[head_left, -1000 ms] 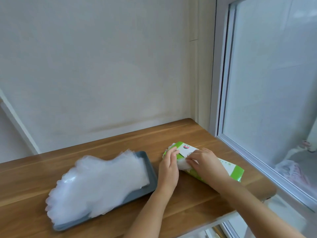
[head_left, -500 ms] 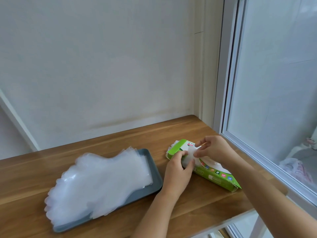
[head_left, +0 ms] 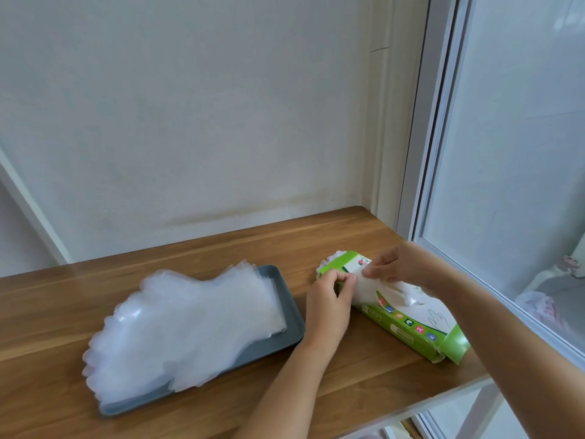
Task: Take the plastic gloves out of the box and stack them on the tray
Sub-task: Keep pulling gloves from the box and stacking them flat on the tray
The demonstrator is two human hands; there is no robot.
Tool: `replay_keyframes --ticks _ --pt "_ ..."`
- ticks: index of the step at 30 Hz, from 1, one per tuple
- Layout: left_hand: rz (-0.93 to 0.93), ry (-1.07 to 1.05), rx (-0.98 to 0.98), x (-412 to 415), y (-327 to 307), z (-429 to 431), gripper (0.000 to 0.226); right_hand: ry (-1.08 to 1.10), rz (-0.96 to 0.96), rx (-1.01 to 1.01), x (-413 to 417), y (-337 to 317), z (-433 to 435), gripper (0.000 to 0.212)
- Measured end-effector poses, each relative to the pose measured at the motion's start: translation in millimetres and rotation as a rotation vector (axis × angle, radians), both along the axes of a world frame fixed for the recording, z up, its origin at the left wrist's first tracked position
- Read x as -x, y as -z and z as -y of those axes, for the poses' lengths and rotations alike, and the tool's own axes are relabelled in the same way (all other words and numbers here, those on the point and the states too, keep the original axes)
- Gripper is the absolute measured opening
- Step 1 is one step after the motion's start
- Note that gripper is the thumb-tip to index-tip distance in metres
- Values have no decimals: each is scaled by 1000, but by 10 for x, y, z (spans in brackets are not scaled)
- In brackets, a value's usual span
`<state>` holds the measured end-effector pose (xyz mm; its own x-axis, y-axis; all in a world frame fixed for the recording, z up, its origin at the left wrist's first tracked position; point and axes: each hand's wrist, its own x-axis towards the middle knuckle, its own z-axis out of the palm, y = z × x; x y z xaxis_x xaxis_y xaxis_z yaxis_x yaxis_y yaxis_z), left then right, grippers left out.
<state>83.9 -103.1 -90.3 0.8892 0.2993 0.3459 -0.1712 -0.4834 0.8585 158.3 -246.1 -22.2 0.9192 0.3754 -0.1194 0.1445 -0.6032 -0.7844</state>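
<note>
A green and white glove box [head_left: 408,321] lies on its side on the wooden table [head_left: 364,384], right of centre. Clear plastic gloves [head_left: 368,288] bulge out of its top opening. My left hand [head_left: 330,302] pinches the box's near edge beside the opening. My right hand [head_left: 392,266] reaches over the box and pinches the protruding plastic glove. A grey tray [head_left: 285,312] sits to the left. On it lies a thick stack of clear gloves [head_left: 180,331], whose finger ends overhang the tray's left end.
A white wall runs along the table's far edge. A window frame [head_left: 424,172] and glass pane stand close on the right, just beyond the box. The table's front edge runs near the box's right end.
The box has been tipped so its printed side faces up. My right hand has risen from the box top and now pinches the glove plastic; my left hand stays at the box's left edge.
</note>
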Motion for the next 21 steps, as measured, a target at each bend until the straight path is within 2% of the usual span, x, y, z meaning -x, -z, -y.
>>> replay_keyframes --ticks 4,7,9,11,13,14,16,17,21 --pt "1 23 -35 16 -9 10 18 92 -103 -152 -68 9 46 14" --pt "-26 56 -89 45 -20 23 17 297 -20 -252 -92 -18 8 16" --pt "-47 80 -127 58 -21 40 17 358 33 -247 -86 -25 -35 18" --pt "-65 138 -147 57 -1 55 23 308 130 -96 -26 -36 -45 27" --pt "-95 207 -251 55 22 69 42 228 216 219 53 -17 8 44" --pt "-116 222 -318 56 28 74 48 200 251 341 91 11 44 44" --pt "-152 216 -416 65 23 81 51 172 294 405 141 64 112 25" --pt "-166 215 -445 70 18 88 51 183 299 375 164 83 138 18" --pt "-185 226 -511 59 48 132 65 312 342 87 230 35 155 24"
